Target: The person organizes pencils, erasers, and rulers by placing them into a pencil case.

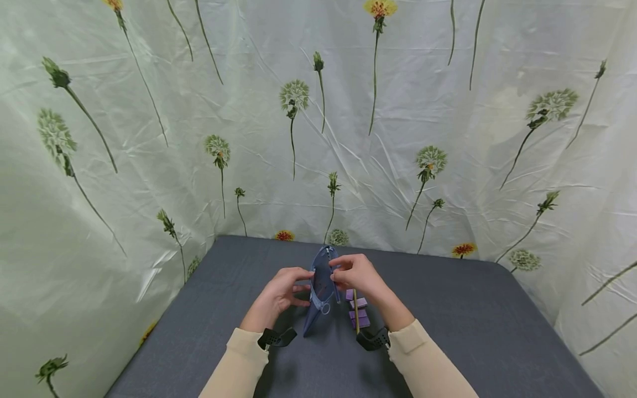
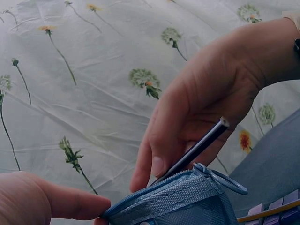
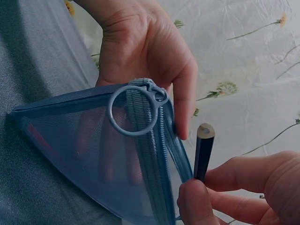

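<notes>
A blue mesh zip pouch (image 1: 313, 312) stands tilted above the table, its zipper mouth parted. My left hand (image 1: 283, 290) grips one side of the mouth, thumb and forefinger at the rim and other fingers behind the mesh. A ring pull (image 3: 133, 111) hangs at one zipper end. My right hand (image 1: 359, 273) pinches a dark pencil (image 3: 203, 152) beside the pouch's mouth. The pencil's flat, unsharpened end sticks out past the fingers; its other end is hidden in the right wrist view. Something pinkish (image 3: 40, 136) shows faintly through the mesh.
Several purple blocks (image 1: 359, 318) lie on the dark grey table (image 1: 448, 320), right of the pouch, with a thin yellow strip (image 1: 356, 309) across them. A pale curtain (image 1: 348, 166) with dandelion prints hangs behind the table and along its sides.
</notes>
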`<state>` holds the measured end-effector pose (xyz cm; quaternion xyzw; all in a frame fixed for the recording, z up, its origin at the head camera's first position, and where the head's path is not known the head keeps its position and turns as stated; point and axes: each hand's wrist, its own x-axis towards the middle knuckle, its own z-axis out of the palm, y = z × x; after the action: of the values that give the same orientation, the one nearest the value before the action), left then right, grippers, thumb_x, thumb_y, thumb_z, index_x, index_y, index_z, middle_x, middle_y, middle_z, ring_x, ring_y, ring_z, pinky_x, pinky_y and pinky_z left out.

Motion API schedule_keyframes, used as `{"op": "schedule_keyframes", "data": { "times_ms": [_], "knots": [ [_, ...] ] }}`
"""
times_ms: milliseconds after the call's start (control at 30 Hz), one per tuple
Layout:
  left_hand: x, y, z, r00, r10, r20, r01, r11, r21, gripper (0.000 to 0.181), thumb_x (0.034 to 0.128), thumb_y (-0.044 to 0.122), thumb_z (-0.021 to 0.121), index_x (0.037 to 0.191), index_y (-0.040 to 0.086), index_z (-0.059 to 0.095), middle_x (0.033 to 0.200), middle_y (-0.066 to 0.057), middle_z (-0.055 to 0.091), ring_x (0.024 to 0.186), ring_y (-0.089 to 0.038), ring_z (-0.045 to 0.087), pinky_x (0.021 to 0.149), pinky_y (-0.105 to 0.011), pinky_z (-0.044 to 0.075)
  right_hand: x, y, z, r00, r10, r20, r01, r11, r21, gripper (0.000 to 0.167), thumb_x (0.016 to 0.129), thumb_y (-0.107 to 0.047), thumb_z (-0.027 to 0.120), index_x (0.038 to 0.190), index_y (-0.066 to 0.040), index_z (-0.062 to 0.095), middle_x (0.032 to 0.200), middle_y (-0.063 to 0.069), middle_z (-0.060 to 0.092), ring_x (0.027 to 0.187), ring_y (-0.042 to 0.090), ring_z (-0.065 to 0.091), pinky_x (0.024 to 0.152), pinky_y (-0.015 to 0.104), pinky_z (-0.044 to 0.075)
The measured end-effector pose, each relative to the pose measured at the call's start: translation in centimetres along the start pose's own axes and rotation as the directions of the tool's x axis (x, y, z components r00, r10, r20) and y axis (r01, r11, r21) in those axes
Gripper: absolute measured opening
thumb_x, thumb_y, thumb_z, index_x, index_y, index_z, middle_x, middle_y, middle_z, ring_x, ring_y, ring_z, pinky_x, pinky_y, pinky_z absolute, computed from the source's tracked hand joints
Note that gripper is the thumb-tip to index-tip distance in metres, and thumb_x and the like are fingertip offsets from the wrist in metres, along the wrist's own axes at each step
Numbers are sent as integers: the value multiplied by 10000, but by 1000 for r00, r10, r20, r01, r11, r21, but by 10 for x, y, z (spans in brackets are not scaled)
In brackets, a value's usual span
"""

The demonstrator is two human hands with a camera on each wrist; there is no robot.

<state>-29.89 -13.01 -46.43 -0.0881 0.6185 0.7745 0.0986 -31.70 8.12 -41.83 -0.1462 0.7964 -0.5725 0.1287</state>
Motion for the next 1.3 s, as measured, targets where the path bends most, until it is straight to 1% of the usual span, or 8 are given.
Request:
{"op": "schedule_keyframes", "data": {
  "times_ms": [100, 300, 467, 633, 867, 1033, 1167, 1300],
  "knots": [
    [1, 0, 0, 1000, 1, 8, -1, 1000, -3, 160, 900, 158, 714, 766, 127, 632, 1266, -218, 513, 1201, -504, 511, 714, -638, 525, 2, 0, 2, 1000, 11, -14, -12, 1000, -20, 386, 899, -23, 698, 1279, 30, 647, 956, 150, 703, 743, 291, 696, 652, 370, 582],
    [-1, 1, 0, 1000, 5, 28, -4, 1000, -15, 150, 893, 169, 725, 777, 123, 641, 1307, -233, 497, 1227, -520, 483, 728, -656, 516, 5, -2, 5, 1000, -1, -21, 0, 999, -40, 374, 884, -25, 708, 1253, 23, 668, 942, 133, 698, 730, 237, 697, 663, 362, 585],
    [-2, 2, 1, 999, 7, 42, -7, 1000, -15, 156, 914, 169, 700, 777, 128, 637, 1287, -214, 494, 1211, -502, 488, 756, -669, 507, 8, -5, 9, 999, -15, -28, 13, 997, -78, 367, 874, -38, 729, 1235, 7, 684, 926, 107, 705, 734, 241, 705, 683, 384, 589],
    [-1, 1, 1, 999, 10, 43, -10, 1000, -6, 170, 926, 157, 676, 765, 133, 626, 1256, -191, 505, 1160, -456, 512, 739, -651, 517, 9, -5, 13, 1000, -3, -26, 0, 993, -121, 357, 866, -30, 732, 1218, 11, 692, 912, 98, 694, 738, 230, 706, 716, 408, 589],
    [1, -2, 1, 999, 9, 47, -9, 1000, -5, 172, 895, 157, 706, 751, 136, 616, 1266, -199, 498, 1130, -434, 520, 717, -626, 527, 11, -5, 17, 1000, 23, -21, -26, 991, -130, 343, 847, -22, 734, 1188, 11, 708, 940, 115, 680, 732, 233, 712, 689, 359, 588],
    [-1, -2, 2, 999, 9, 50, -10, 1000, 3, 157, 919, 151, 684, 771, 127, 638, 1294, -207, 480, 1090, -417, 528, 713, -617, 530, 16, -3, 19, 1000, 17, -25, -21, 986, -167, 359, 843, -21, 733, 1196, 33, 701, 903, 100, 701, 703, 227, 719, 671, 354, 588],
    [-1, -2, 2, 999, 13, 51, -13, 1000, -1, 159, 927, 145, 673, 771, 123, 651, 1302, -216, 479, 1101, -427, 530, 727, -636, 522, 17, -2, 19, 1000, 14, -25, -19, 981, -192, 355, 838, -23, 738, 1188, 30, 706, 851, 83, 717, 681, 218, 720, 666, 361, 587],
    [0, -2, 0, 999, 17, 45, -17, 1000, -13, 158, 919, 145, 682, 764, 127, 664, 1282, -222, 506, 1121, -443, 537, 740, -659, 510, 17, 0, 19, 1000, 9, -20, -13, 980, -201, 361, 837, -34, 744, 1191, 26, 706, 845, 68, 719, 678, 216, 718, 675, 375, 587]
  ]
}}
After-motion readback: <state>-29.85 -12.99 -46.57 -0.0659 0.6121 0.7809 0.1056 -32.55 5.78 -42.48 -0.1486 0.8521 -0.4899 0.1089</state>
